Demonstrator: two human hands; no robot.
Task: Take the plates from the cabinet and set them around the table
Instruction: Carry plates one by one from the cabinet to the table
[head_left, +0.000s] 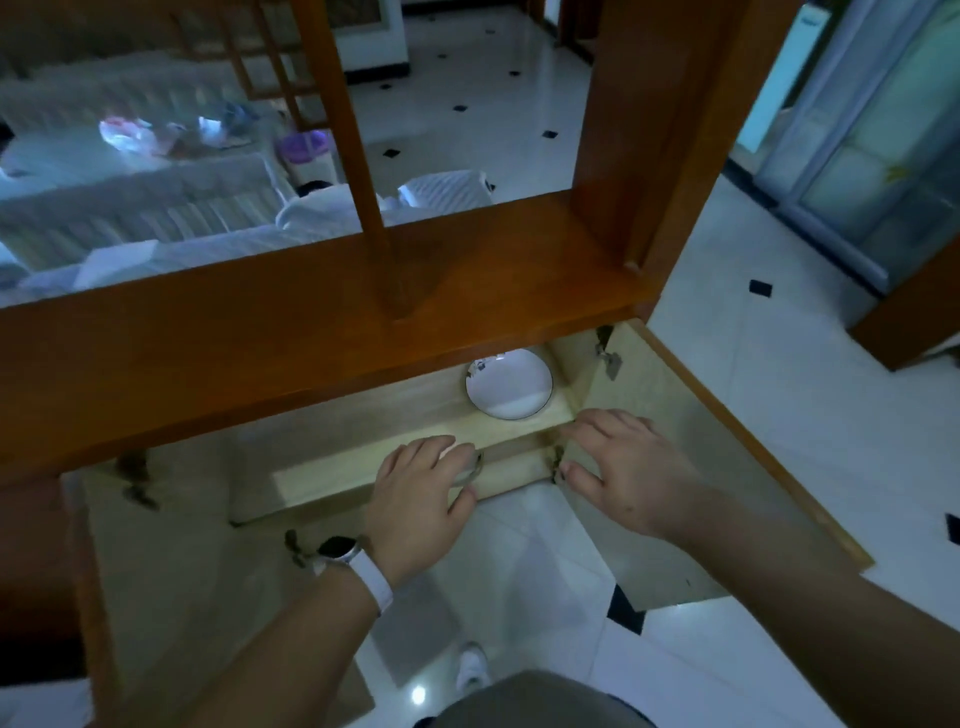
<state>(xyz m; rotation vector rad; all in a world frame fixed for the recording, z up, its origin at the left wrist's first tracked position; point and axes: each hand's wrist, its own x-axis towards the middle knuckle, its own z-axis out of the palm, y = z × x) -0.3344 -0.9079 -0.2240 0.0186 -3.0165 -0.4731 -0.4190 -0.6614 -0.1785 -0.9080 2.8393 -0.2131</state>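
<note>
A white plate (509, 384) lies flat in the right back corner of the cabinet shelf (363, 415). At the shelf's front edge, the left hand (421, 499) lies palm down over a curved rim; whether it grips is unclear. The right hand (623, 467) is spread, fingers relaxed, at the right front corner beside the open door (701, 493). White floor tiles (519, 571) lie below.

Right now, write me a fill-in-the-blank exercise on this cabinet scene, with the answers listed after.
1. The plate on the shelf is ____ in colour.
2. The watch is worn on the person's ____ wrist.
3. The right door and the left door both stand ____.

Missing words: white; left; open.
</note>
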